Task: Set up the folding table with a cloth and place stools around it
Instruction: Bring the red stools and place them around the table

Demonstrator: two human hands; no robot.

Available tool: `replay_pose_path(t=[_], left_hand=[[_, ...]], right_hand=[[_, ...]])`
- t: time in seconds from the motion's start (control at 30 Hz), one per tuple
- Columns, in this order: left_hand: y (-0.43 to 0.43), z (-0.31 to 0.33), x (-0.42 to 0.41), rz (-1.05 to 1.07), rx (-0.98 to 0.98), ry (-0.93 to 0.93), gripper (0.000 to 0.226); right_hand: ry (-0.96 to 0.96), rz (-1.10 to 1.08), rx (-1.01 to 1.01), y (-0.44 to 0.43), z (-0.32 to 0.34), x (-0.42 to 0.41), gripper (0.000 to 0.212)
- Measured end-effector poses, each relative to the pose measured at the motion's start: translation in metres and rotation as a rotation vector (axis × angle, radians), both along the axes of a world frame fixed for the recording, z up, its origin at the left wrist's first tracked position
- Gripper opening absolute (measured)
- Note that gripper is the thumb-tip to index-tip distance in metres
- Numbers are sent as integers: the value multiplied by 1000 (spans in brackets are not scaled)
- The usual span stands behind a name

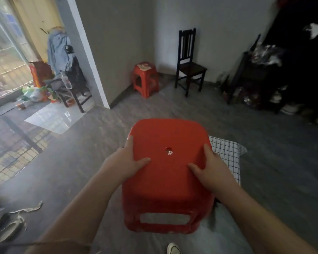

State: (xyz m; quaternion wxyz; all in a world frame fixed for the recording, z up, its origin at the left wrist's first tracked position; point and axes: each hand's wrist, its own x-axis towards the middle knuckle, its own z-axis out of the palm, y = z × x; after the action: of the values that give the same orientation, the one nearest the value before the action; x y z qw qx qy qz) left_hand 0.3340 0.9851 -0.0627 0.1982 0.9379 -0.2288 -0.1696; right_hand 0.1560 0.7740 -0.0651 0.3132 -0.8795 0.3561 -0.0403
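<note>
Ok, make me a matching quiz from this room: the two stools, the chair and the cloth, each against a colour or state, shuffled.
1 near stool
2 far stool
3 chair
4 cloth

A dark wood
B red, standing on the floor
C checked
D gripped by left hand and right hand

Pairs: 1-D, 2-B, 3-A, 4-C

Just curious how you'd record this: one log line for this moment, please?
held: red stool | left hand: grips left edge | right hand: grips right edge | checked cloth: beyond stool | second stool: far corner
</note>
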Motion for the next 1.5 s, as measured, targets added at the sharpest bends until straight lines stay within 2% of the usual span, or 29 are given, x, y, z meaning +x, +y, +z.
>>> replay_pose_path(t=[0.27, 0.47, 0.73, 1.1, 1.5], left_hand=[[-48, -16, -23, -285, 16, -12, 109], [-97, -35, -66, -412, 58, 26, 108], [-144, -97, -117, -382, 99, 115, 110], [-167, -235, -147, -233, 135, 268, 109], [-172, -474, -136, -134, 151, 383, 107]], right_hand=[[-12, -311, 16, 12, -12, -76, 93], [6, -436, 56, -7, -26, -134, 90], [26, -469, 150, -47, -87, -183, 90], [101, -412, 288, -92, -228, -190, 89], [193, -393, 338, -102, -467, -163, 88]])
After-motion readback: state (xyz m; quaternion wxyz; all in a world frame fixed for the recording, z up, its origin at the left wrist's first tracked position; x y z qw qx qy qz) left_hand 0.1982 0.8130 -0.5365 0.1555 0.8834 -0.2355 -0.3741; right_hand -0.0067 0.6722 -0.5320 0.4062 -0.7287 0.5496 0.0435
